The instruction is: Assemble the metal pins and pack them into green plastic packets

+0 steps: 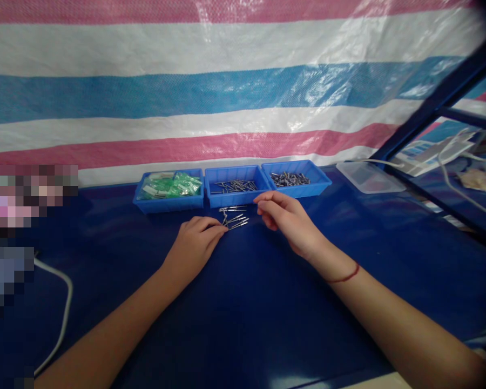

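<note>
Skinny silver metal pins (239, 224), some with a fatter, shinier end, sitting in 2 rough bunches just in front of the middle bin (210, 200). Nearer bunch fans out to the right from the left hand (199, 237), at the fingertips; back bunch lies roughly sideways. Too small to count, sorry.

A thin dark-red cord (350, 276) rings the right wrist (322, 253); both hands (197, 239) (285, 219) are bare.
</note>
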`<state>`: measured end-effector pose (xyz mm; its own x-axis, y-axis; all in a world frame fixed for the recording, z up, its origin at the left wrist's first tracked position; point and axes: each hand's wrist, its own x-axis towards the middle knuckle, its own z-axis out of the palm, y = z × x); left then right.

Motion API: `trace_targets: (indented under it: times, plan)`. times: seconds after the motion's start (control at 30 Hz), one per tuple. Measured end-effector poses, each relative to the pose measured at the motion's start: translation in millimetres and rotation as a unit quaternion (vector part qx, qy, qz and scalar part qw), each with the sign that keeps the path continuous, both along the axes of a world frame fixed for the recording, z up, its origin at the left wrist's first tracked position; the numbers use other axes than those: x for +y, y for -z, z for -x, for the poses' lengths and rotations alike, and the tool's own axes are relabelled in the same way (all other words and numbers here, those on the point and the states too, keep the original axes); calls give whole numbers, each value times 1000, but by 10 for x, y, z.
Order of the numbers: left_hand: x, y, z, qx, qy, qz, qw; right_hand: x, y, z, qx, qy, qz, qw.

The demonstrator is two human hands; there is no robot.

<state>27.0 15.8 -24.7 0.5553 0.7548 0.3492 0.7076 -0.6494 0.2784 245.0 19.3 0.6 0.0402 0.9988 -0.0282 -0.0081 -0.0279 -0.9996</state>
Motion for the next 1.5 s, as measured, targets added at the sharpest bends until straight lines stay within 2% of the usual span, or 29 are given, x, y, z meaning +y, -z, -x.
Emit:
trace_targets:
  times: [0.2,0.37,0.5,0.77,1.2,1.33,1.5]
  plan:
    - [8,9,24,-34,9,13,999,0,104,33,-128,-52,-49,989]
    - [-61,-23,-9,-171,-20,42,984,-103,125,113,-260,-58,-133,955]
    - [-168,-64,-74,-237,-26,99,966,-205,96,209,-201,-98,-141,964]
    - [-192,6,-69,-272,-32,159,949,-243,66,257,-110,-84,-143,980]
    - [-207,-100,-122,-276,-9,189,942,-289,14,239,-153,-85,-206,963]
    - [-209,-87,-114,-275,-12,171,946,-294,3,232,-166,-82,-209,960]
    - [-201,-29,-99,-309,-28,181,933,-273,31,233,-184,-79,-190,961]
